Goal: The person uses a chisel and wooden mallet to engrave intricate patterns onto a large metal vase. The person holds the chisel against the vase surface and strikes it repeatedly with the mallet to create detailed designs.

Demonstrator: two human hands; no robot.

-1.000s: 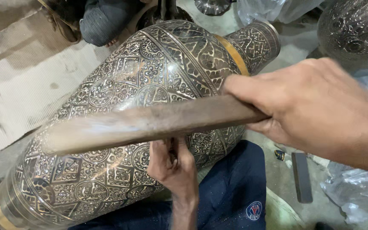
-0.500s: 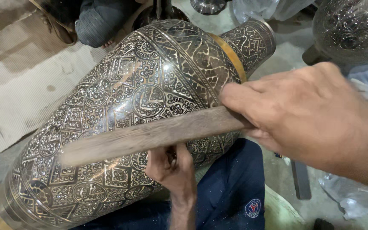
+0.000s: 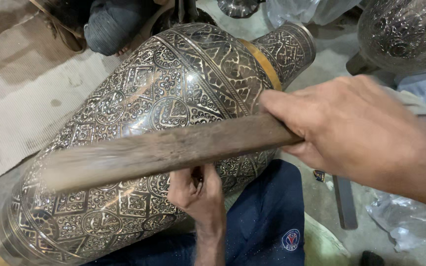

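Observation:
A large engraved silver-coloured metal vase (image 3: 173,88) with a brass band at its neck lies on its side across my lap. My right hand (image 3: 356,128) grips one end of a long, worn wooden stick (image 3: 173,148), which crosses in front of the vase; its far left end is blurred. Below the stick, my left hand (image 3: 198,192) is closed on a small dark tool (image 3: 198,173) pressed against the vase's lower side. The tool's tip is hidden by my fingers.
Flattened cardboard (image 3: 20,113) lies on the floor at left. Another engraved vessel (image 3: 405,34) stands at top right. A flat metal bar (image 3: 345,202) and crumpled plastic wrap (image 3: 410,221) lie at right. Someone's grey-clad knee (image 3: 114,24) is at the top.
The wooden stick dipped lower over the vase and has come back up a little, its left end blurred with motion. My left hand has stayed at the same spot on the vase.

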